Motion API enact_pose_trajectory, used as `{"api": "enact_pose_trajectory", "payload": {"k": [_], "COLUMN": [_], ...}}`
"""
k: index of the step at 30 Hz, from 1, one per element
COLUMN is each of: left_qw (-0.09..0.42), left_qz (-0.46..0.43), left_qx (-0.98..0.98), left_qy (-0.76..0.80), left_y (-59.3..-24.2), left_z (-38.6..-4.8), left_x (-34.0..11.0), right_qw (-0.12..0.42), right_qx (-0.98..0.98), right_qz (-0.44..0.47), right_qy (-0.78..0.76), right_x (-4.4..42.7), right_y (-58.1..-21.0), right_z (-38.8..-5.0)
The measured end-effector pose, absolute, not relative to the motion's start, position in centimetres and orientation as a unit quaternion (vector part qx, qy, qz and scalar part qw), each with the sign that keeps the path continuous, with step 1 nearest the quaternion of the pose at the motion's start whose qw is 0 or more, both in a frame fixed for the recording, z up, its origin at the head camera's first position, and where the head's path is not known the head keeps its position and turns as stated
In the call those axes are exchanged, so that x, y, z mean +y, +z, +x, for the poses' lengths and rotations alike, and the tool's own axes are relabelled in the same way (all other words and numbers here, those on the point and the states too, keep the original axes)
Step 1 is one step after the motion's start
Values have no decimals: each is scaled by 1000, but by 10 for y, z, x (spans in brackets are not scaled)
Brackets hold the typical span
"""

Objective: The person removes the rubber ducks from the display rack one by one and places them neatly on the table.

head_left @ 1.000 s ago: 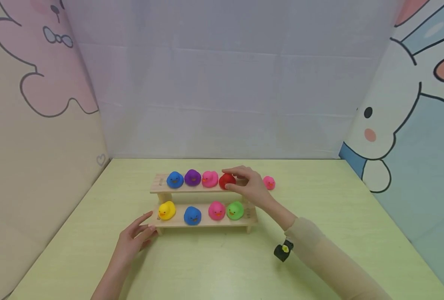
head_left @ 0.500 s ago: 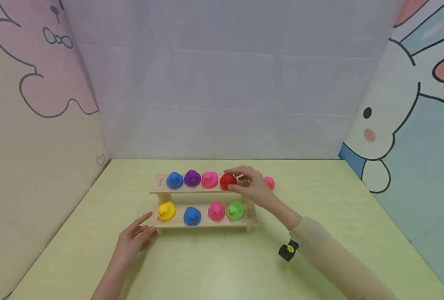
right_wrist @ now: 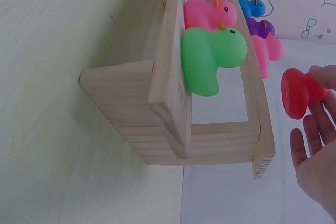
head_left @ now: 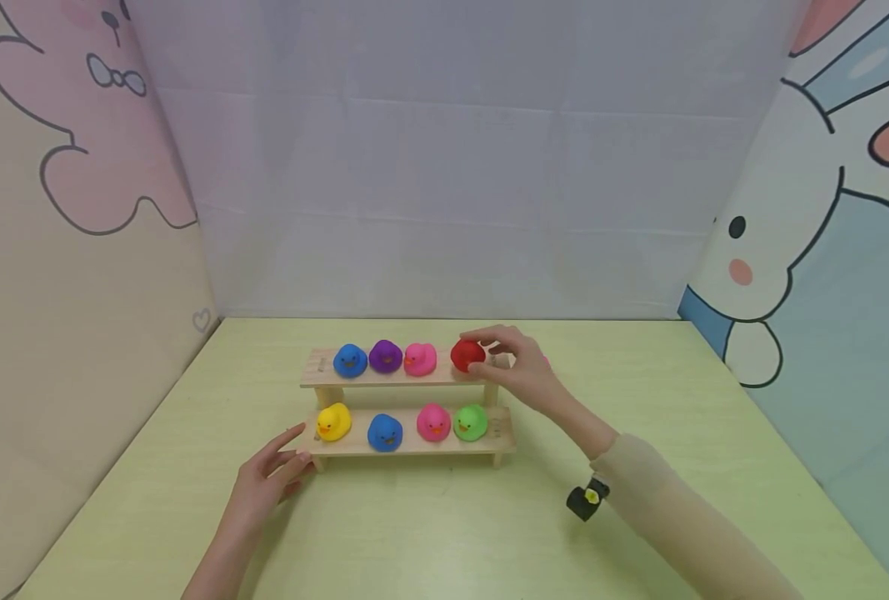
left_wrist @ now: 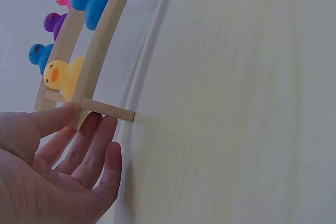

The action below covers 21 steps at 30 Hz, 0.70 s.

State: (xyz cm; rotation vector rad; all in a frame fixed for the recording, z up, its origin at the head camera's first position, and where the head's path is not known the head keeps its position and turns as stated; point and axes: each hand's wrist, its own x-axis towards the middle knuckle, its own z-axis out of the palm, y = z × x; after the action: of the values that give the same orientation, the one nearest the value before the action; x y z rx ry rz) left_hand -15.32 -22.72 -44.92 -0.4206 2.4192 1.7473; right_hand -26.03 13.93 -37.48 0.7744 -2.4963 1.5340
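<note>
**Pale table, two-step rack, red duck held aloft**

Cartoon figures cover the side walls and a hanging cloth closes the back, as the head view shows. The right hand pinches the red duck between thumb and fingers over the right part of the rack's upper board, a gap away from the upper pink duck. Squeezing harder on one side could make it twist out of so light a hold, I think.

From the left wrist, the left hand pinches the left end of the lower board, thumb just beside the yellow duck; how firmly, I cannot tell. If that thumb slid inward, it might nudge the yellow duck; a tug could shift the whole rack and rock every duck on it.

From the right wrist, a gap parts the red duck's flat base from the upper board, and the lower fingers spread loose. Released too near the board's end, it could topple off; dropped forward, it might strike the green duck on the lower board.
</note>
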Motion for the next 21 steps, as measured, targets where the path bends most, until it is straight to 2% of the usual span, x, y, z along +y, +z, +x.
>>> {"api": "enact_pose_trajectory", "payload": {"k": [21], "left_qw": [66], "left_qz": [-145], "left_qx": [801], "left_qy": [576], "left_y": [-449], "left_z": [-154], "left_x": [-226], "right_qw": [117], "right_qx": [-830], "right_qz": [258], "right_qy": [481], "right_x": [162], "right_y": [-367], "right_z": [-267]}}
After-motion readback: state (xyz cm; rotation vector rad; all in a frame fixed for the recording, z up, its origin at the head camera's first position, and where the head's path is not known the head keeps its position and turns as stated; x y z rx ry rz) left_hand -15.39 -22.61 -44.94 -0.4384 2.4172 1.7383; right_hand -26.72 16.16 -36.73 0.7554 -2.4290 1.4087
